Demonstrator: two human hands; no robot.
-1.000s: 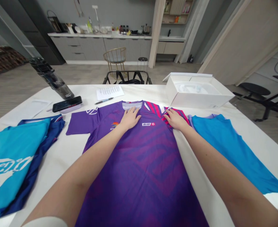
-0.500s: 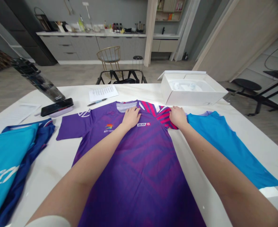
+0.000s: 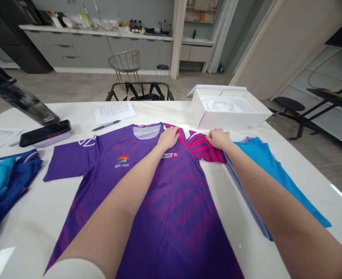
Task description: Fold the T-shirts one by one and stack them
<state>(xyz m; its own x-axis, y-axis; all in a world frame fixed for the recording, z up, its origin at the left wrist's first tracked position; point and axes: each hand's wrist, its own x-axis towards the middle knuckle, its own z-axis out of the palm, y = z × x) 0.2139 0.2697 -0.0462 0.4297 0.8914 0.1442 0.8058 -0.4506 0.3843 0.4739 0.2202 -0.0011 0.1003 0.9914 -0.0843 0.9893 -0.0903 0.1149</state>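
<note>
Grey kitchen cabinets (image 3: pixel 72 52) lining back wall; 1 gold wire chair (image 3: pixel 123 62) standing nearby; 1 black stool (image 3: pixel 289 104) standing right.

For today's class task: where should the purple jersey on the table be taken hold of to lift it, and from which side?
The purple jersey lies flat, front up, so pinching from above seems best, at the shoulders either side of the collar. That edge is easiest to gather, with the cloth lying smooth. The left hand rests near there, and the right hand lies on the pink-striped sleeve, which looks folded inward.

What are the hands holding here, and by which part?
Nothing clearly gripped: left hand lies flat on the jersey by the collar, right hand on its folded sleeve.
</note>
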